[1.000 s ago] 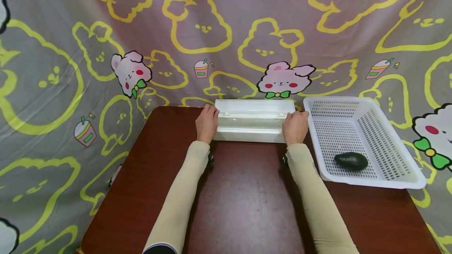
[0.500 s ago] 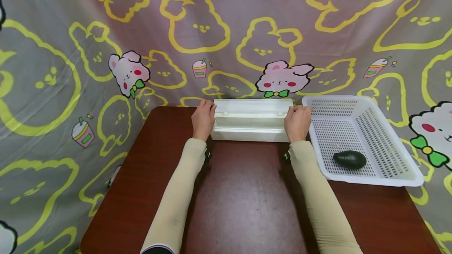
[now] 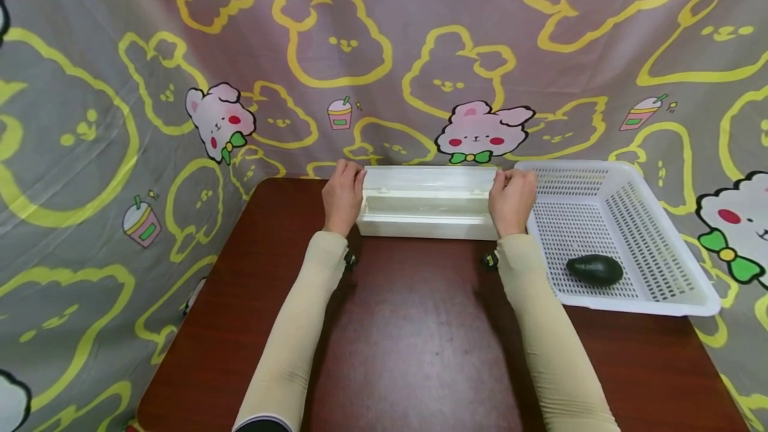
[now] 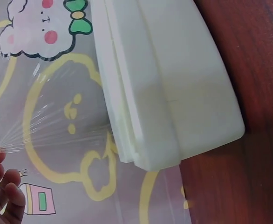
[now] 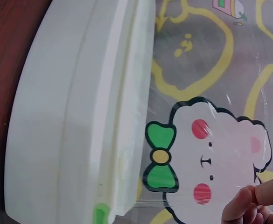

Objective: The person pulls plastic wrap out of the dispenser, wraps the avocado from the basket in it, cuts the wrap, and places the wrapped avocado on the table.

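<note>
A long white cling film dispenser (image 3: 426, 228) stands at the back of the table. Thin clear cling film (image 4: 57, 126) stretches up from it, creased toward the corner that my left hand (image 3: 343, 199) pinches between thumb and fingertips. At the other end, my right hand (image 3: 513, 203) pinches the opposite corner. In the right wrist view, the film (image 5: 229, 100) shows as faint shiny streaks over the patterned cloth, with the thumb and fingertips (image 5: 239, 203) together at its edge. Both hands are above the dispenser's ends.
Right of the dispenser is a white perforated plastic basket (image 3: 666, 309) holding a dark green avocado (image 3: 595, 270). A cartoon-patterned cloth (image 3: 384, 39) hangs right behind the brown table (image 3: 414, 339).
Both hands have moved slightly upward and apart, the left leftward and the right rightward, drawing the cling film up from the dispenser. The basket and avocado stay put.
</note>
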`<act>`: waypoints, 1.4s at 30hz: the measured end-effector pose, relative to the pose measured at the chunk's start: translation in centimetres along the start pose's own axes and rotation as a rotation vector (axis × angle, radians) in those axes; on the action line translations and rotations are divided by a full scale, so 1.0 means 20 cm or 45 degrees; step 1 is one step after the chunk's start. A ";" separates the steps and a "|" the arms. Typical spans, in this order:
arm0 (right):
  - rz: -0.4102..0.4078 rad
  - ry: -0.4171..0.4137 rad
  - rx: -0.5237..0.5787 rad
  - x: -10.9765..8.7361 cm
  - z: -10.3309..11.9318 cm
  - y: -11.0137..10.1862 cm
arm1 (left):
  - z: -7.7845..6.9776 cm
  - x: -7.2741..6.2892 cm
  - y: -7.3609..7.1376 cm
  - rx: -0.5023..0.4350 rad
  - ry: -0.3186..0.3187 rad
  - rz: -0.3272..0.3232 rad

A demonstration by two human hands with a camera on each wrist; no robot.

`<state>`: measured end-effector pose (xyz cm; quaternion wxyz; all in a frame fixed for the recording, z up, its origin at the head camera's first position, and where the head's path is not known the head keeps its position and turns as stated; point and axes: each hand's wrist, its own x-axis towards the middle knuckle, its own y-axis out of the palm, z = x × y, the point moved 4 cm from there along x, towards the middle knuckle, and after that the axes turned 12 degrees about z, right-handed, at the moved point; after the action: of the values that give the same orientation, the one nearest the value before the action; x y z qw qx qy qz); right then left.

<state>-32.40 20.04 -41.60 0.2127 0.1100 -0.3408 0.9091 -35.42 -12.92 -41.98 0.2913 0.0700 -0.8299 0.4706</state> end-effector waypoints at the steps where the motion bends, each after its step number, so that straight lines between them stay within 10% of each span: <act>1: -0.001 -0.001 0.005 0.00 0.01 -0.01 | 0.00 0.00 -0.01 -0.005 0.003 0.001; 22: -0.035 -0.055 0.098 -0.05 0.07 -0.13 | -0.07 -0.04 -0.13 -0.077 0.045 -0.053; 42: 0.017 -0.151 -0.019 -0.31 0.03 -0.22 | -0.07 -0.30 -0.19 -0.100 0.172 0.018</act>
<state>-24.86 20.59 -40.72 0.1870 0.1599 -0.3602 0.8999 -28.47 -14.75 -41.88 0.3459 0.0207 -0.8267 0.4434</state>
